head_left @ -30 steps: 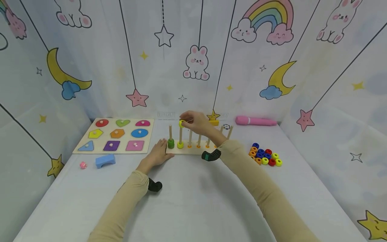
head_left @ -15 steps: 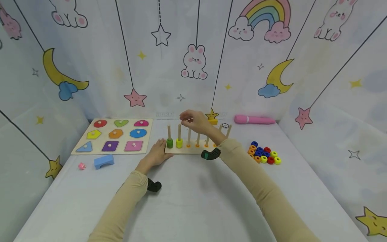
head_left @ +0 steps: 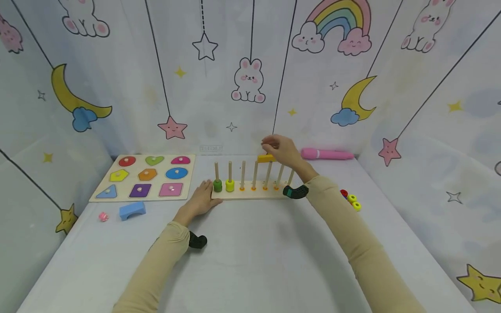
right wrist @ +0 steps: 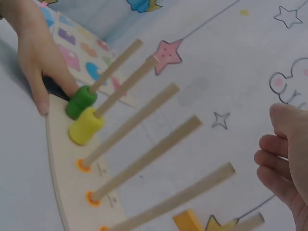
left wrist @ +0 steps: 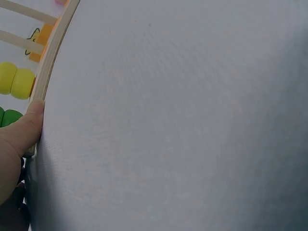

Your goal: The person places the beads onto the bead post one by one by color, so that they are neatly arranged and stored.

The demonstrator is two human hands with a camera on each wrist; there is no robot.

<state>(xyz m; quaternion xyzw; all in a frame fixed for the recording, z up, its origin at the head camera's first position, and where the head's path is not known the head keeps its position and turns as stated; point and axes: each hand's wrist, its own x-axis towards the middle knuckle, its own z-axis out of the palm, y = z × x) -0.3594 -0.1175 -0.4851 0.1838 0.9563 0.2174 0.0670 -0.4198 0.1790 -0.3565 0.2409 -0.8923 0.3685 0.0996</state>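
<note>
My left hand [head_left: 198,201] holds the left end of a wooden peg board [head_left: 250,195], its thumb [left wrist: 31,122] against the front edge. Upright pegs stand in a row on the board. Green beads [head_left: 217,186] sit stacked on the leftmost peg, and yellow beads [head_left: 229,186] on the one beside it. The other pegs that show carry no beads. Above the right half of the board my right hand [head_left: 282,151] hovers, its fingers [right wrist: 276,161] loosely bent with nothing visible in them. Its forearm hides part of the loose beads [head_left: 352,198] at the right.
A shape puzzle board [head_left: 152,177] lies at the left, with a blue arch block [head_left: 132,210] and a small pink piece [head_left: 103,216] before it. Behind the pegs is a yellow block [head_left: 267,158]. A pink stick-shaped object [head_left: 327,154] lies at the back right.
A yellow bead left my right hand and dropped down the second peg onto another yellow bead. That hand then moved right, away from the peg. My left hand stays at the board's end.
</note>
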